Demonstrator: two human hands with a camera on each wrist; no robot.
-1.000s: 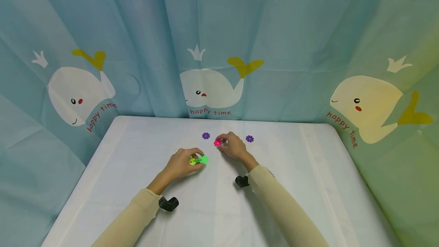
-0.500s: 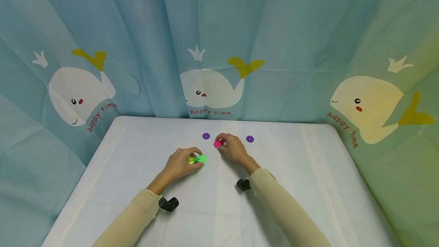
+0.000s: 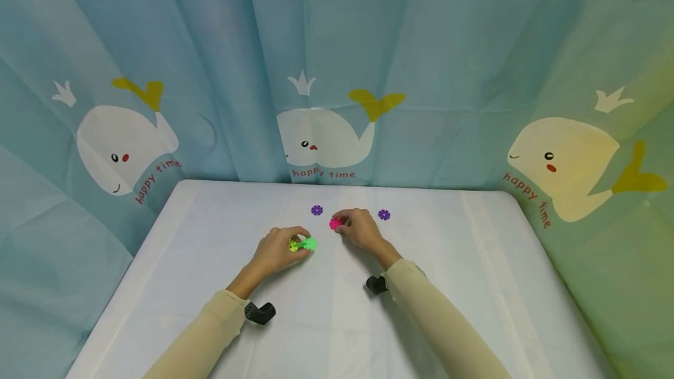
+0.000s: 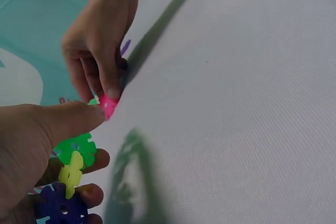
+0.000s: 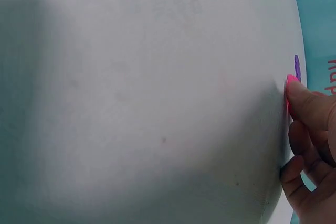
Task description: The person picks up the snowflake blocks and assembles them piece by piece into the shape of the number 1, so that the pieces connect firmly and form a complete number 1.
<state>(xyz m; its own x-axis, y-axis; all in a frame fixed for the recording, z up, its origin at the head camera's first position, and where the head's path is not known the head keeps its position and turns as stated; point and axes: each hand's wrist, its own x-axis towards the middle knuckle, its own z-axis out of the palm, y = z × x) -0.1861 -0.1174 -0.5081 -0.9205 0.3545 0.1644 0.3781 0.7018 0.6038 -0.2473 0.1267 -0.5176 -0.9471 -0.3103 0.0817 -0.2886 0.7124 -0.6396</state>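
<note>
My left hand (image 3: 279, 250) holds a small chain of notched plastic snowflake discs between thumb and fingers. In the left wrist view the chain has a green disc (image 4: 76, 148), a yellow disc (image 4: 71, 174) seen edge-on and a dark blue disc (image 4: 62, 205). Farther back and to the right, my right hand (image 3: 360, 230) pinches a pink snowflake disc (image 3: 335, 224) between thumb and fingertips, at or just above the tabletop. The right wrist view catches only the edge of this pink disc (image 5: 292, 78). The two hands are apart.
Two purple snowflake discs lie flat near the back of the white table (image 3: 210, 209): a left one (image 3: 316, 210) and a right one (image 3: 384, 214), either side of my right hand. Behind stands a blue curtain (image 3: 447, 75) with whale prints.
The pink disc has tilted in my right hand's fingers and come very slightly toward me. My left hand, with its chain, has shifted a touch to the left. The purple discs stay put.
</note>
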